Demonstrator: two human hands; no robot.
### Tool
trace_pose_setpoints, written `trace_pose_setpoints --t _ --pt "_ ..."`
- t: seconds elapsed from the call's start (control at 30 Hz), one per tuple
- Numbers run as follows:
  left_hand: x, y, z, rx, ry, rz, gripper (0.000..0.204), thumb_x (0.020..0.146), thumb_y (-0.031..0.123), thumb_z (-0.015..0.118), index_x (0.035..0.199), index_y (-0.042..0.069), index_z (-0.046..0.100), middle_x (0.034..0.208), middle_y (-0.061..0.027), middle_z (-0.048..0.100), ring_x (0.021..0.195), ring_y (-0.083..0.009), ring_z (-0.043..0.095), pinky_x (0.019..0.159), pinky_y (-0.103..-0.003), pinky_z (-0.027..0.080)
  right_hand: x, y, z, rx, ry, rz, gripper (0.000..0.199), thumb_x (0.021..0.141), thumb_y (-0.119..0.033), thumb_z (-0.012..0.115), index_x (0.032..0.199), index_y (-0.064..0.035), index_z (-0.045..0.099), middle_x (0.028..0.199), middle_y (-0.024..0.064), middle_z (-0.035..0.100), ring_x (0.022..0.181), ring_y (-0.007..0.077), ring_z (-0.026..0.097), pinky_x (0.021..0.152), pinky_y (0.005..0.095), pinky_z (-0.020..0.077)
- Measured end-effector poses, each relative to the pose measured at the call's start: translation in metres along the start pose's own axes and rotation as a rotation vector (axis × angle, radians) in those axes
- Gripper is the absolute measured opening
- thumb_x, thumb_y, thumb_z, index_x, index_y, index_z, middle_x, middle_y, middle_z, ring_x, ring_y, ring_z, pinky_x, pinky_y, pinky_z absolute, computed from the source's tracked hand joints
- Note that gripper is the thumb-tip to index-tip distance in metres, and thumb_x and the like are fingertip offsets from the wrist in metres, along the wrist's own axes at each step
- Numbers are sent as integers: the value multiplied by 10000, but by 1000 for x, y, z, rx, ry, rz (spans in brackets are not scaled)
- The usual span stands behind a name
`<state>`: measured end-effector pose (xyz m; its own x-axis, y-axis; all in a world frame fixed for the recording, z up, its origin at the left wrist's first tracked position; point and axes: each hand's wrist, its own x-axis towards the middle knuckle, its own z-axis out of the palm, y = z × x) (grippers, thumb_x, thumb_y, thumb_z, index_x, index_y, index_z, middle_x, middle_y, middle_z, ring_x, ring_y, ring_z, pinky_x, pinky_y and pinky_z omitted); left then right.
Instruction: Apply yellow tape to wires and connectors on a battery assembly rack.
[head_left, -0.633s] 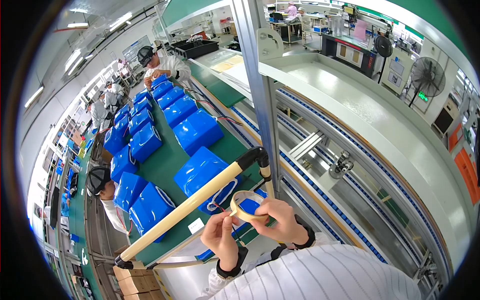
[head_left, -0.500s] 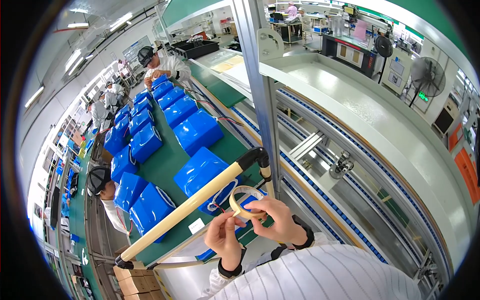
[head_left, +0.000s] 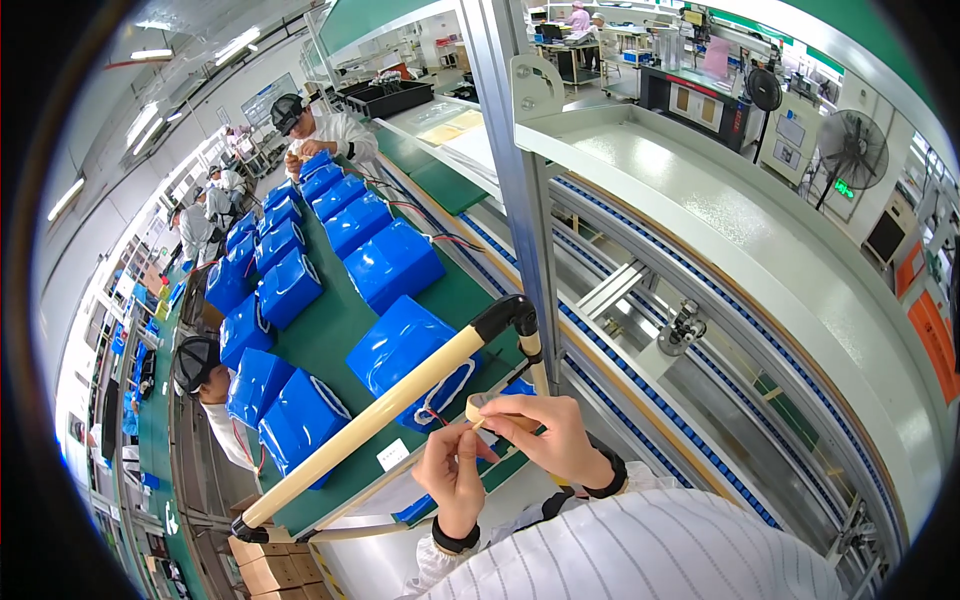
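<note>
My right hand [head_left: 552, 436] grips a roll of cream-coloured tape [head_left: 478, 404], much of it hidden by the fingers. Thumb and fingertips of my left hand [head_left: 452, 474] are pinched together at a short strip of the tape, right beside the right fingertips. Just beyond my hands a blue-wrapped block with wires [head_left: 405, 345] lies on the green table. A cream tubular bar with black joints [head_left: 370, 415] passes in front of that block. Next to the bar lies a small white label [head_left: 393, 454].
More blue-wrapped blocks [head_left: 395, 265] stand in rows along the green tabletop [head_left: 325, 345]. Two people in dark caps sit at it, one at the left edge, one at the far end. A metal post [head_left: 520, 180] and roller conveyor [head_left: 660, 420] are on the right. Cardboard boxes [head_left: 270, 570] sit below.
My right hand has turned the tape roll and shifted left, so its fingertips now meet those of my left hand. The roll's open ring shows less than before.
</note>
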<state>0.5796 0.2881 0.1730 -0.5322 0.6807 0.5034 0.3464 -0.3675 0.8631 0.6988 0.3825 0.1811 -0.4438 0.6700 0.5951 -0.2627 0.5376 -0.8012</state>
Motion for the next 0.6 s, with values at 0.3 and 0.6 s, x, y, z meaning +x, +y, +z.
trace_pose_setpoints --t 0.3,0.6 --pt "5 -2 -9 -42 -62 -74 95 960 -1 575 936 -85 612 681 -98 627 525 -155 608 484 -229 452 5 -3 -1 59 -26 68 110 896 -41 717 1005 -27 715 854 83 739 696 101 697 589 209 517" --pt "22 10 -14 375 -202 186 102 835 -63 694 914 -23 646 774 -115 682 688 -192 664 630 -273 506 6 -5 0 -212 -10 -87 87 880 -75 694 966 -84 689 813 77 710 716 265 689 617 317 513"
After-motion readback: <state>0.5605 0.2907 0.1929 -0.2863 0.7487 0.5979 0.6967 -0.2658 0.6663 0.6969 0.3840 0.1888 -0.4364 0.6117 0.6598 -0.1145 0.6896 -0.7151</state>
